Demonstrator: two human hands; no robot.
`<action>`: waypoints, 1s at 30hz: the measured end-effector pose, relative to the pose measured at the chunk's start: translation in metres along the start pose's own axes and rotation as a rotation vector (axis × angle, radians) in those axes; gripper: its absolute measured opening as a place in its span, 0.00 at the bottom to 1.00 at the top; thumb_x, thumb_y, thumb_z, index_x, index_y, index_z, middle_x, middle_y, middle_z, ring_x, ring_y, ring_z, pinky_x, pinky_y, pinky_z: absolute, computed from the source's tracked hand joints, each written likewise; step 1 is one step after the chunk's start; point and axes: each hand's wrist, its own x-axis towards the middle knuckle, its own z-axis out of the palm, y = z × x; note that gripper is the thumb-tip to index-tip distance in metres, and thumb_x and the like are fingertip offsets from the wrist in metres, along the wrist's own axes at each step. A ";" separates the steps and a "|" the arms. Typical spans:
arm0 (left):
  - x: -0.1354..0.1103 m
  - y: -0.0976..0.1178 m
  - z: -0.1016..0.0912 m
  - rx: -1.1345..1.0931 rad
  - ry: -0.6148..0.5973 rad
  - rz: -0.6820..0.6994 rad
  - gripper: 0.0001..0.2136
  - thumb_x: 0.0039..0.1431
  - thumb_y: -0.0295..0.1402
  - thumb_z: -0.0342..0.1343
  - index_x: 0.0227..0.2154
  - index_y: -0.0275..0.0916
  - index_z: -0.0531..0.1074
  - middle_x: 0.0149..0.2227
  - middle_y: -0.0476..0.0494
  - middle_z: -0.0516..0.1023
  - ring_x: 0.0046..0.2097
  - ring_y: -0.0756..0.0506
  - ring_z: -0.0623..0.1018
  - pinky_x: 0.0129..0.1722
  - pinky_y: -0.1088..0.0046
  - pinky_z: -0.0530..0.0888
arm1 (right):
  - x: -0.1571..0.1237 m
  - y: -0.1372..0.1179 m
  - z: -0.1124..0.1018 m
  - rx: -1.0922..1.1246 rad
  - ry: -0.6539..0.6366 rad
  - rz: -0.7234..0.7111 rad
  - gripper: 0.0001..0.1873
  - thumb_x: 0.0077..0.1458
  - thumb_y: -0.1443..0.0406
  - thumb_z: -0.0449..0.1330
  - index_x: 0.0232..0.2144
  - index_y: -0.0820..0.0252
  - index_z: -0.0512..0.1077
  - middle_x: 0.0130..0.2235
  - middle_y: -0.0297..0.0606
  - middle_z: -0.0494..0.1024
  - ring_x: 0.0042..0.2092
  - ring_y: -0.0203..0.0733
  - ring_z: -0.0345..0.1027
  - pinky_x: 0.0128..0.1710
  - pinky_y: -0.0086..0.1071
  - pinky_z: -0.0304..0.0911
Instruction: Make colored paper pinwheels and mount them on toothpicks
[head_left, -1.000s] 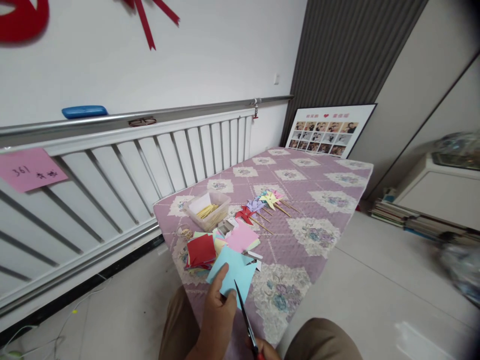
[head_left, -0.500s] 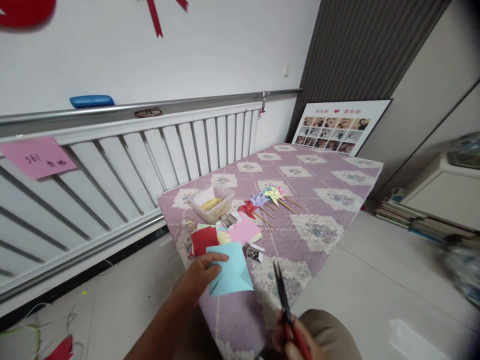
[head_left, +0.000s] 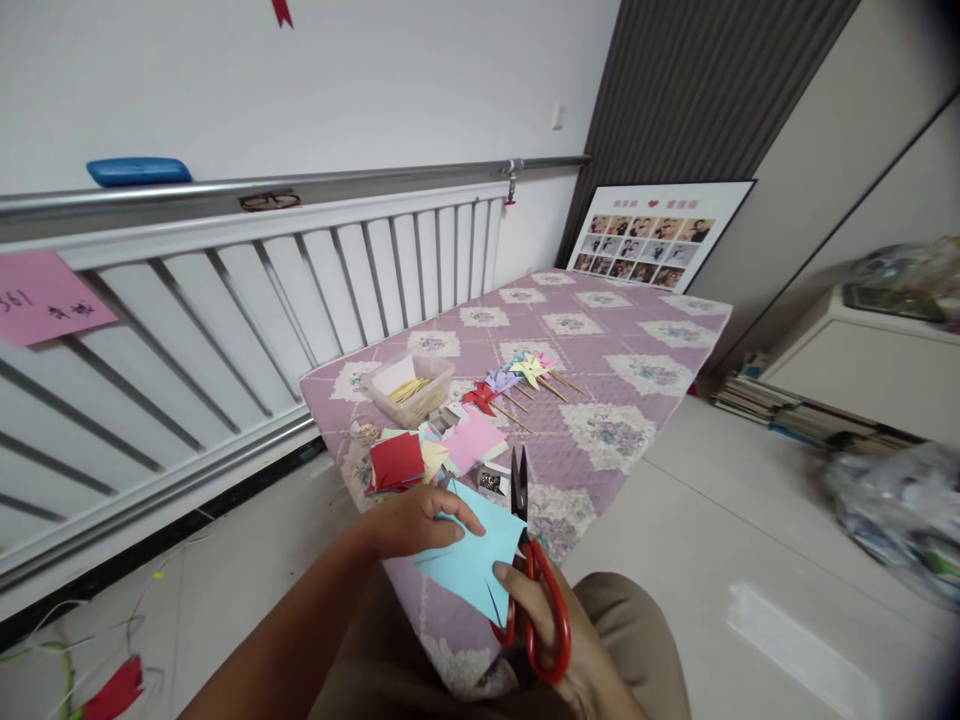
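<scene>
Slit light-blue paper (head_left: pixel 469 562), upright red-handled scissors (head_left: pixel 532 556)

**Handwritten number on a pink note**

A pink paper note (head_left: pixel 45 297) stuck on the white slatted rail at the left bears "361" in dark handwriting, followed by marks too blurred to read. The photo board (head_left: pixel 652 235) against the far wall shows a red heart between two illegible words.
</scene>
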 end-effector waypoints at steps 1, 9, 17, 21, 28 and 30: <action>0.000 -0.003 0.001 -0.051 0.004 -0.013 0.13 0.53 0.31 0.53 0.41 0.38 0.77 0.35 0.46 0.78 0.31 0.50 0.71 0.31 0.77 0.66 | 0.001 0.001 0.001 0.026 -0.003 -0.001 0.24 0.42 0.53 0.67 0.39 0.59 0.70 0.21 0.28 0.70 0.18 0.32 0.60 0.19 0.27 0.60; -0.002 -0.027 0.050 -1.220 0.414 0.085 0.32 0.52 0.46 0.57 0.59 0.46 0.56 0.56 0.35 0.67 0.52 0.38 0.71 0.46 0.61 0.69 | 0.011 0.011 -0.003 0.160 0.109 -0.067 0.14 0.45 0.58 0.67 0.31 0.58 0.69 0.26 0.30 0.73 0.26 0.36 0.66 0.27 0.28 0.64; -0.018 -0.034 0.121 -1.061 0.663 0.025 0.37 0.53 0.42 0.57 0.62 0.57 0.43 0.57 0.44 0.67 0.46 0.44 0.73 0.45 0.66 0.69 | 0.016 0.014 -0.003 0.170 0.164 -0.116 0.16 0.46 0.58 0.66 0.36 0.57 0.70 0.30 0.34 0.76 0.30 0.42 0.70 0.31 0.32 0.67; -0.023 -0.024 0.118 -0.687 0.629 0.015 0.29 0.55 0.36 0.54 0.60 0.50 0.55 0.50 0.44 0.73 0.43 0.44 0.74 0.46 0.66 0.69 | 0.015 0.010 0.002 0.167 0.124 -0.109 0.18 0.45 0.58 0.66 0.38 0.57 0.69 0.33 0.35 0.77 0.33 0.43 0.72 0.32 0.32 0.67; -0.004 -0.016 0.097 -0.409 0.613 -0.165 0.17 0.50 0.32 0.54 0.44 0.38 0.74 0.41 0.42 0.77 0.40 0.45 0.73 0.43 0.69 0.68 | 0.013 0.016 0.001 0.073 0.198 -0.031 0.21 0.41 0.55 0.68 0.33 0.56 0.65 0.20 0.20 0.63 0.17 0.30 0.57 0.16 0.24 0.56; 0.001 -0.017 0.098 -0.466 0.598 -0.187 0.18 0.49 0.32 0.54 0.45 0.37 0.73 0.36 0.44 0.77 0.34 0.48 0.72 0.37 0.71 0.68 | 0.013 0.017 0.000 0.044 0.192 -0.045 0.22 0.42 0.55 0.68 0.35 0.56 0.64 0.20 0.20 0.63 0.16 0.31 0.57 0.15 0.25 0.55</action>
